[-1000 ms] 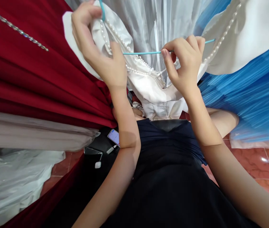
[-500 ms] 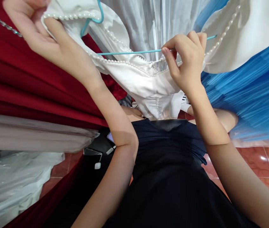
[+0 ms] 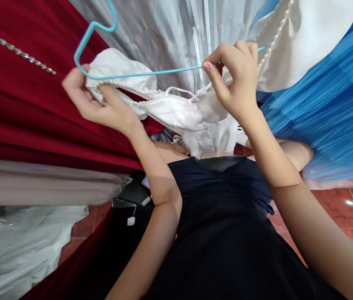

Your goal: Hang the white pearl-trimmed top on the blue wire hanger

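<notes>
A white dress [image 3: 176, 114] with pearl beading along its neckline hangs in front of me. My left hand [image 3: 101, 102] is closed on the pearl-edged left shoulder of the dress, its fingers partly hidden by the cloth. Just above it, the bent left end of a light blue hanger [image 3: 132, 75] lies outside the dress, close to my fingers. My right hand [image 3: 237, 77] pinches the hanger's straight bar between thumb and index finger. Beyond that hand, the bar's right end passes behind the pearl edge of the other shoulder, which is still on the hanger.
Dark red cloth [image 3: 23, 108] with a beaded strand [image 3: 17, 50] fills the left side. Blue tulle [image 3: 329, 112] hangs at right, pale grey fabric [image 3: 170, 33] behind. Clear-wrapped white fabric [image 3: 23, 246] lies lower left. A small white object [image 3: 130, 221] rests on a black surface.
My left hand has moved down and right, bringing the dress shoulder off the hanger's left end, which now shows bare. The right hand has shifted slightly left, keeping its pinch.
</notes>
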### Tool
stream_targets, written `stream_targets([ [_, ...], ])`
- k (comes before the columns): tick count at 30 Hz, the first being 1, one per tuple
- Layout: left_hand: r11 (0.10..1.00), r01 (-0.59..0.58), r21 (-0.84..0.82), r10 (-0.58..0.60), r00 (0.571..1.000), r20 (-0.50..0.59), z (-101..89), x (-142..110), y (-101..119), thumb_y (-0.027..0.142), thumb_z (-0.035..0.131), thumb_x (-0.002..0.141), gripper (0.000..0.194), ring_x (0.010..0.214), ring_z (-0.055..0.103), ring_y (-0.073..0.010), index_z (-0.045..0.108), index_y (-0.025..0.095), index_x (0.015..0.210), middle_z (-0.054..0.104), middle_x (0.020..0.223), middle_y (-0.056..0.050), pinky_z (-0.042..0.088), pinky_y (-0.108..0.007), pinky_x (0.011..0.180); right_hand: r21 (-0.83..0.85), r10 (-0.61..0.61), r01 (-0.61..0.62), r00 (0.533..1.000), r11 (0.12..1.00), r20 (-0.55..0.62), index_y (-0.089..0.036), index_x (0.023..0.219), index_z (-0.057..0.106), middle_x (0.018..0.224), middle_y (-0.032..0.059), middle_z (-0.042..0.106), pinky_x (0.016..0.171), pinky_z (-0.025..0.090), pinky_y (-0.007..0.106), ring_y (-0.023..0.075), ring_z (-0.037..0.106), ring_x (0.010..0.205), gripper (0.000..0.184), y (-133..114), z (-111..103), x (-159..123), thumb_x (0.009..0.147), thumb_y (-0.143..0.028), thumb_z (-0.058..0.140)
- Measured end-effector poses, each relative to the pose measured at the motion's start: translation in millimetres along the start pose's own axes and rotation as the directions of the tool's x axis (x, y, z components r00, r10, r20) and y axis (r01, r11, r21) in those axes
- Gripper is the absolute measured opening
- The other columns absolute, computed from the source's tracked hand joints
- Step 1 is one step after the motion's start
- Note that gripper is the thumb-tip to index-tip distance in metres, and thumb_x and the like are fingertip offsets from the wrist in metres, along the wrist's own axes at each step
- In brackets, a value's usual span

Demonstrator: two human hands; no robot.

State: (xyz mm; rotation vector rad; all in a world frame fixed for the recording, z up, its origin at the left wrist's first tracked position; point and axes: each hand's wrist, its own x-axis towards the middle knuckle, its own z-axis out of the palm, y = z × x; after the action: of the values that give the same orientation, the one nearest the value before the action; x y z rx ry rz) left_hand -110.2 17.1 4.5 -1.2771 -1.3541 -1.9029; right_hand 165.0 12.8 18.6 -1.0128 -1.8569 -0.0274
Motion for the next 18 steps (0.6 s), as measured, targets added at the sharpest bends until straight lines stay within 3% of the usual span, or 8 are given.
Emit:
stream_targets([
  [2,0.994,-0.082,-0.078,0.073,0.991,-0.116,1.4,-29,22,0.011,0.033,0.094,0.016,0.095,0.056,-0.0172,0.045,0.017,0.103,0.047,0.098,-0.007,0.052,-0.039,0.101,0.019,0.002,-0.001,1.0,1.0,-0.003,-0.031,0.091,0.062,0.087,0.0002,0.071,0.098,0.043,0.047,0.0235,0.063,0.091,0.032,0,0,-1,0.109,-0.049,0.044],
  [4,0.991,-0.04,-0.125,0.025,0.993,-0.116,4.5,-47,41,0.01,0.036,0.089,0.017,0.099,0.057,-0.0195,0.042,0.021,0.101,0.042,0.1,-0.006,0.051,-0.043,0.102,0.032,0.01,-0.01,1.0,0.999,0.003,-0.032,0.091,0.062,0.087,0.0003,0.071,0.098,0.044,0.049,0.0246,0.063,0.091,0.031,0,1,-1,0.109,-0.05,0.044],
  [6,0.989,0.055,-0.139,-0.048,0.997,0.056,6.5,-55,59,0.011,0.04,0.088,0.018,0.116,0.06,-0.0255,0.041,0.023,0.103,0.044,0.107,-0.007,0.046,-0.052,0.111,0.038,0.018,-0.018,1.0,0.999,0.003,-0.032,0.091,0.062,0.088,0.0009,0.07,0.099,0.043,0.049,0.0244,0.061,0.09,0.032,0,3,-1,0.109,-0.051,0.044],
  [9,0.985,0.055,-0.165,0.006,0.937,0.348,8.1,-52,86,0.014,0.05,0.091,0.018,0.136,0.055,-0.0312,0.05,0.026,0.105,0.054,0.116,-0.007,0.035,-0.059,0.125,0.053,0.035,-0.036,0.999,0.998,0.015,-0.03,0.091,0.062,0.089,0.003,0.071,0.101,0.042,0.048,0.0237,0.058,0.091,0.037,0,8,-2,0.11,-0.055,0.041],
  [12,0.979,-0.026,-0.2,0.127,0.85,0.511,10.7,-42,102,0.014,0.056,0.095,0.019,0.131,0.059,-0.0273,0.06,0.029,0.105,0.068,0.116,-0.004,0.025,-0.053,0.132,0.1,0.005,-0.004,1.0,0.995,-0.016,-0.028,0.092,0.065,0.089,0.0032,0.072,0.103,0.04,0.048,0.0226,0.056,0.088,0.038,-6,10,-2,0.109,-0.055,0.044],
  [16,0.996,0.009,-0.089,0.057,0.701,0.711,13.0,-36,103,0.018,0.054,0.102,0.017,0.118,0.058,-0.0264,0.066,0.027,0.11,0.073,0.114,-0.004,0.021,-0.048,0.128,0.297,-0.034,0.099,0.976,0.95,-0.215,-0.025,0.093,0.071,0.09,0.003,0.074,0.09,0.048,0.043,0.0198,0.063,0.083,0.026,-3,-4,5,0.107,-0.041,0.057],
  [18,0.998,-0.019,-0.057,0.054,0.697,0.715,13.0,-36,101,0.015,0.054,0.1,0.02,0.112,0.056,-0.0273,0.068,0.026,0.11,0.072,0.114,-0.005,0.022,-0.048,0.123,0.327,0.046,0.061,0.949,0.943,-0.311,-0.021,0.107,0.073,0.108,0.0077,0.073,0.098,0.051,0.043,0.0231,0.066,0.106,0.02,16,-18,14,0.103,-0.037,0.062],
])
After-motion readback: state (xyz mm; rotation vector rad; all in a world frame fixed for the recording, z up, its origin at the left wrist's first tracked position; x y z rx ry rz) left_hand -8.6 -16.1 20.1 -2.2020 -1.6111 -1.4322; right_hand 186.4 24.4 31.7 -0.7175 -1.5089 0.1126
